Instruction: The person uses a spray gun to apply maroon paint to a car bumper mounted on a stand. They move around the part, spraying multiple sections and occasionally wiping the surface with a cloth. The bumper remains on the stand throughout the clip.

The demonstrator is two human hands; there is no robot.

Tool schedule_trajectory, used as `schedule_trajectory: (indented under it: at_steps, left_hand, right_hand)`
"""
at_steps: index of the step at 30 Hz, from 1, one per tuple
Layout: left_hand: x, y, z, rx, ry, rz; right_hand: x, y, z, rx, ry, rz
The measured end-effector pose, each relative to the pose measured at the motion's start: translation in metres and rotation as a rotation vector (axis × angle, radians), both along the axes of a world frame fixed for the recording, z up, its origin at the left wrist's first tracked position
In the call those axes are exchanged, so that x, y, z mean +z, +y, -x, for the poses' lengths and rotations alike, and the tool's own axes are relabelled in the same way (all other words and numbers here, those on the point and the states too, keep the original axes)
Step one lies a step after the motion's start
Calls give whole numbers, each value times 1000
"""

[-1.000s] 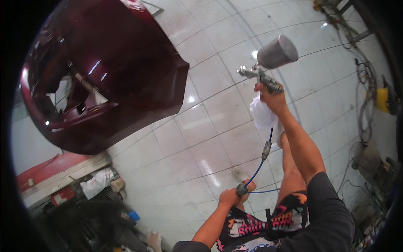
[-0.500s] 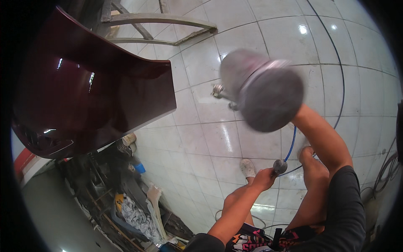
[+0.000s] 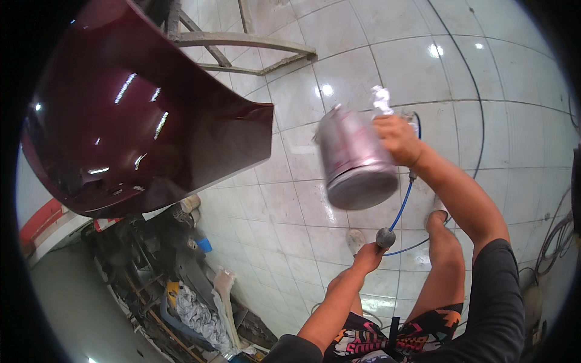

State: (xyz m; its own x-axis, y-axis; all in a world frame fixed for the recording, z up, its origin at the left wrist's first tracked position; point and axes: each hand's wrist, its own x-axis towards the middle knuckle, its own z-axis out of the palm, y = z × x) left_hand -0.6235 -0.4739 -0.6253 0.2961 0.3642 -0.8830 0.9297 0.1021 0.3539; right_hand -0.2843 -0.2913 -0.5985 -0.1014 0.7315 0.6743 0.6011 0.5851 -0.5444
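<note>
My right hand (image 3: 396, 140) is closed around a spray gun, whose large metal cup (image 3: 356, 158) hangs to the left of my fingers, smeared with reddish paint. The cup is tilted, with its round base toward me; the gun's nozzle is not clearly visible. A blue air hose (image 3: 402, 209) runs down from the gun. Lower down, my left hand (image 3: 368, 257) is closed by a grey round fitting (image 3: 385, 237) on that hose and grips the hose there. Left of the gun, apart from it, is a glossy dark red car body panel (image 3: 139, 127) with bright reflections.
A worn stand frame (image 3: 266, 43) stands beyond the panel on the white tiled floor (image 3: 339, 42). A dark hose (image 3: 478, 91) curves across the tiles on the right. Clutter with crumpled sheeting (image 3: 196, 314) and a blue cup (image 3: 203, 244) lies lower left. Coiled cables (image 3: 554, 245) are at the right.
My right hand has swung the spray gun left and turned it, so the cup's side and my fingers now show. My left hand has shifted slightly left. The panel appears farther right in view.
</note>
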Motion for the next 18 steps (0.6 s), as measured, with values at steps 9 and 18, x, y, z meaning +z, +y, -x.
schedule_trajectory:
  at_steps: [9, 18]
  left_hand:
    - [6, -16, 158, 311, -429, 55]
    - [16, 76, 380, 611, -71, 353]
  right_hand:
    - [73, -116, 97, -671, 508, 290]
    - [81, -88, 470, -1160, 925, 337]
